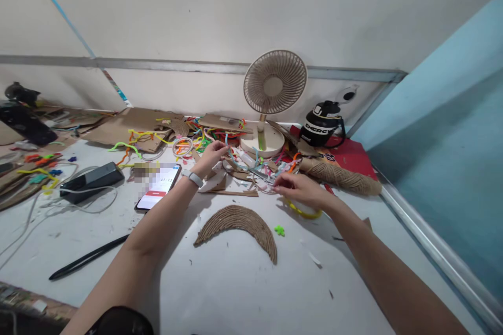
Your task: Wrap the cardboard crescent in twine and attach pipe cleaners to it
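The left hand [212,156] pinches a light-blue pipe cleaner [231,154] above the white tabletop [236,293]; the right hand [301,188], fingers curled, grips its far end. The brown crescent-shaped twine-wrapped piece [243,224] lies bare, undecorated.

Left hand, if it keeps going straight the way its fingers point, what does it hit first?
The left hand points up-right into the tangle of pipe cleaners; its fingertips already pinch a light blue strand there. Beyond that, likely the fan's round base, though depth is hard to judge.
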`<action>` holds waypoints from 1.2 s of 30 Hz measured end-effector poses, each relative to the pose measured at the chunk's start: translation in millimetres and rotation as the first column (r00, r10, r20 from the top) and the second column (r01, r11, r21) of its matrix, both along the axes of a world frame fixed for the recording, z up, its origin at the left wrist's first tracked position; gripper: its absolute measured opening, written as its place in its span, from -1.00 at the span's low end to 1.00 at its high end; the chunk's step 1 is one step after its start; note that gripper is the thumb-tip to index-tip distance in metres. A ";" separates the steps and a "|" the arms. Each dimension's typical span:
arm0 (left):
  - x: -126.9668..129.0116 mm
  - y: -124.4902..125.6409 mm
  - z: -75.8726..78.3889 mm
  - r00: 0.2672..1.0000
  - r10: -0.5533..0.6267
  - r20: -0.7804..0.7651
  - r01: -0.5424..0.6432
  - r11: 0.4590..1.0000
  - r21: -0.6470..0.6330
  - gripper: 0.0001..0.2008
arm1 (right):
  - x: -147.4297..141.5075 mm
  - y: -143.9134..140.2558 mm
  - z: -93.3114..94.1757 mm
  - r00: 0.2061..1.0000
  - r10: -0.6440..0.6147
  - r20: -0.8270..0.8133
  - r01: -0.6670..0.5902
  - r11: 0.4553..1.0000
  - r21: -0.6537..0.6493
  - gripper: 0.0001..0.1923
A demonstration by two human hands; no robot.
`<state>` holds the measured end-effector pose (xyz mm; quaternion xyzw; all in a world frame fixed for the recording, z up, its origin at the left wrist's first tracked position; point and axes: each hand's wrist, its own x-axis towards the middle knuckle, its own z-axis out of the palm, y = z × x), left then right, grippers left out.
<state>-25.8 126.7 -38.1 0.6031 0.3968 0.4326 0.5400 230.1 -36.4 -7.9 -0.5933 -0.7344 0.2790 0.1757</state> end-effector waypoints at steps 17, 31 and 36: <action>1.6 -7.8 49.5 0.673 0.253 0.695 -0.005 0.941 -0.338 -0.77 | -1.4 -0.8 -6.9 0.891 -0.180 0.416 0.077 0.964 0.253 -0.83; 51.7 -103.6 36.4 0.777 -0.241 0.582 0.443 0.865 -0.234 -0.70 | -57.4 -15.2 13.4 0.292 -0.311 -0.904 0.492 0.860 -0.137 -0.54; 30.6 -79.9 49.7 0.997 -0.032 0.067 0.008 0.942 0.336 -0.77 | -43.3 -19.1 31.8 0.363 -0.295 -0.884 0.566 0.823 -0.042 -0.56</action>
